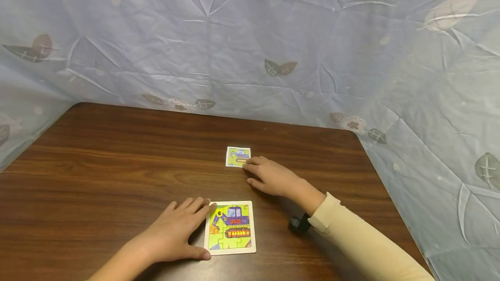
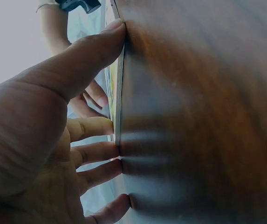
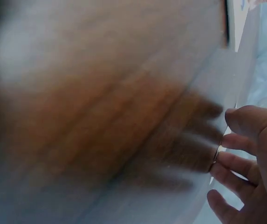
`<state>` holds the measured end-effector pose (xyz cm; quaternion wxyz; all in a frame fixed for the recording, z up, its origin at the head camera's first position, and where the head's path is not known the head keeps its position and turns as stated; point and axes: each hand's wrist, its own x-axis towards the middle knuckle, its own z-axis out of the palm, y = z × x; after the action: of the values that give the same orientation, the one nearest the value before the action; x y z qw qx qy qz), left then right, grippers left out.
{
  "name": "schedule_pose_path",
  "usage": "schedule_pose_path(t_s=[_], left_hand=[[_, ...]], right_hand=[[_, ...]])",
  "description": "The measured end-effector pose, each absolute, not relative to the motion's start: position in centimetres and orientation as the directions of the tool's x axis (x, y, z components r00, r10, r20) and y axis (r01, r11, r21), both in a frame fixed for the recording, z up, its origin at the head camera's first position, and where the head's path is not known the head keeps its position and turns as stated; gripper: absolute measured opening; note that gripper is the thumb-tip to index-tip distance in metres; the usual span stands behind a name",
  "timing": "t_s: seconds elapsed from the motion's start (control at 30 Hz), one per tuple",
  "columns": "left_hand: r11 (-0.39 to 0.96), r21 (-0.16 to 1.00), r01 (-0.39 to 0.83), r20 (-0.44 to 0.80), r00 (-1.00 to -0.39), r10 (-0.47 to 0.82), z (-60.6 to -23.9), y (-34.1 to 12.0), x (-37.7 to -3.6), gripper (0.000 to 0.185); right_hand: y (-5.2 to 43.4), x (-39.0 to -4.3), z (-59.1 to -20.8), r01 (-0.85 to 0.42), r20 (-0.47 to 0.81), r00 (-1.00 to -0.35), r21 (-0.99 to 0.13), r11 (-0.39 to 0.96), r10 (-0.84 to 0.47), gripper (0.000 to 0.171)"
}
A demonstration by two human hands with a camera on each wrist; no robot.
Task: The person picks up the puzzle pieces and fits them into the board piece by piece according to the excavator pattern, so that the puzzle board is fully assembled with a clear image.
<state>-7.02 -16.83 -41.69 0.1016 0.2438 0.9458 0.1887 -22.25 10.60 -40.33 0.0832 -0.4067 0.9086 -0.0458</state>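
The small puzzle card [image 1: 238, 157] lies flat on the wooden surface [image 1: 117, 164], directly ahead of and slightly to the left of the right hand [image 1: 273, 178], whose fingers [image 1: 251, 165] reach its right-hand edge and seem just to touch it; they are extended and loosely relaxed, not curled round anything. The card is nearly square, so it offers no real long axis. The right hand is plainly the nearer one to it. The left hand [image 1: 175, 231] rests lower down, its fingers straight and spread, with fingertips and thumb pressing against the left edge of the framed puzzle board [image 1: 230, 227], which shows an excavator picture. The left wrist view confirms the thumb [image 2: 96, 49] and fingertips laid against the board's thin edge. Board and card lie well apart, with bare wood between them and nothing standing in the way. A pale leaf-printed cloth [image 1: 250, 47] hangs behind and to both sides.
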Motion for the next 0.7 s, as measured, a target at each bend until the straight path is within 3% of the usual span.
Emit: schedule_pose_path(t_s=[0.2,0.37,0.5,0.7], left_hand=[[0.818,0.392,0.421,-0.105,-0.863,0.495,-41.7,-16.7,-7.1,0.107],[0.82,0.377,0.432,-0.103,-0.86,0.5,-41.5,-16.8,-7.2,0.105],[0.819,0.372,0.436,-0.123,-0.852,0.509,-41.3,-16.6,-7.3,0.105],[0.823,0.375,0.428,-0.15,-0.847,0.509,-41.0,-16.7,-7.6,0.105]], right_hand=[[11.5,-21.5,-40.4,-0.738,-0.095,-0.659,-0.107,0.666,-0.746,0.047],[12.0,-20.1,-39.8,-0.728,-0.061,-0.655,-0.218,0.65,-0.754,0.053],[12.3,-16.8,-39.6,-0.699,-0.134,-0.63,-0.333,0.633,-0.765,0.074],[12.7,-11.8,-40.3,-0.699,-0.211,-0.62,-0.289,0.654,-0.756,0.101]])
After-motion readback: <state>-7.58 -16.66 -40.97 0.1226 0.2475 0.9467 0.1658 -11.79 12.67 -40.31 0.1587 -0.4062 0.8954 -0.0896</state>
